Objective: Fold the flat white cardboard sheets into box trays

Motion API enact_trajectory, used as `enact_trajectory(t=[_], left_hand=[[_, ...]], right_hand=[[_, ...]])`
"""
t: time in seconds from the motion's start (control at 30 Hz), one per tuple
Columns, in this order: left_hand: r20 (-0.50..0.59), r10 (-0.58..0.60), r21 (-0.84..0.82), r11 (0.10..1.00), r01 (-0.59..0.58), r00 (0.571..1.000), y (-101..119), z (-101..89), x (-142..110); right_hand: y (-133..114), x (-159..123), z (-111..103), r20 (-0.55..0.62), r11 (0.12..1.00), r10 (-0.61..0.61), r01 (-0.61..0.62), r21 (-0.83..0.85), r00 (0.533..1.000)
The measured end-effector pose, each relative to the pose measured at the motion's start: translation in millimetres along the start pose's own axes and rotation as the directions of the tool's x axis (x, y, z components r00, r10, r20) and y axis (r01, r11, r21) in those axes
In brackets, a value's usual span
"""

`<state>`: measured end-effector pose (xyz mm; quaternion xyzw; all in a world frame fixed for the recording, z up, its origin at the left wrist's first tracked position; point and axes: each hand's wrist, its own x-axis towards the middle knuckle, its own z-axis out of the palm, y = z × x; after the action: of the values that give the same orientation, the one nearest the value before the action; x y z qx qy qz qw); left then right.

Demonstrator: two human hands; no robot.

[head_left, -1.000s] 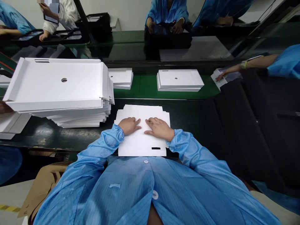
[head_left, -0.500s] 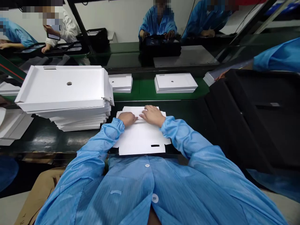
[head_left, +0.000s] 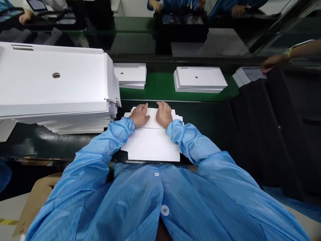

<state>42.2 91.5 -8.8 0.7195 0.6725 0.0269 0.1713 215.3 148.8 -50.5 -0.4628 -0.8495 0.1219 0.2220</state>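
A white die-cut cardboard sheet [head_left: 153,145] lies on the dark bench right in front of me, with a crease across it and notched side edges. My left hand [head_left: 140,115] rests on its far left part, fingers stretched out and thumb spread toward the middle. On the far right part lies my right hand [head_left: 164,115], its fingers pointing away from me, partly bent and loosely together. Both hands press on the board beyond the crease, a gap between them, and neither grasps it.
A tall stack of folded white cardboard trays [head_left: 80,78] stands close on my left. Smaller white tray stacks [head_left: 200,78] sit on the green strip beyond. Black cases [head_left: 260,127] crowd the right side, where a co-worker's hand [head_left: 274,62] reaches in. Other people work across the bench.
My hands have moved apart, and the left fingers now extend forward. The slot near the sheet's close edge no longer shows. The whole view has tilted downward.
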Motion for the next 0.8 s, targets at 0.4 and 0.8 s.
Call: enact_trajectory(t=[0.4,0.8], left_hand=[[-0.170,0.138,0.042,0.990,-0.133,0.976,10,29.2,16],[-0.240,0.137,-0.006,0.990,-0.142,0.961,14,35.1,23]], right_hand=[[-7,-1,7,0.087,0.938,-0.293,0.304,-0.168,0.952],[4,-1,13,0.013,0.930,-0.354,0.353,-0.102,0.935]])
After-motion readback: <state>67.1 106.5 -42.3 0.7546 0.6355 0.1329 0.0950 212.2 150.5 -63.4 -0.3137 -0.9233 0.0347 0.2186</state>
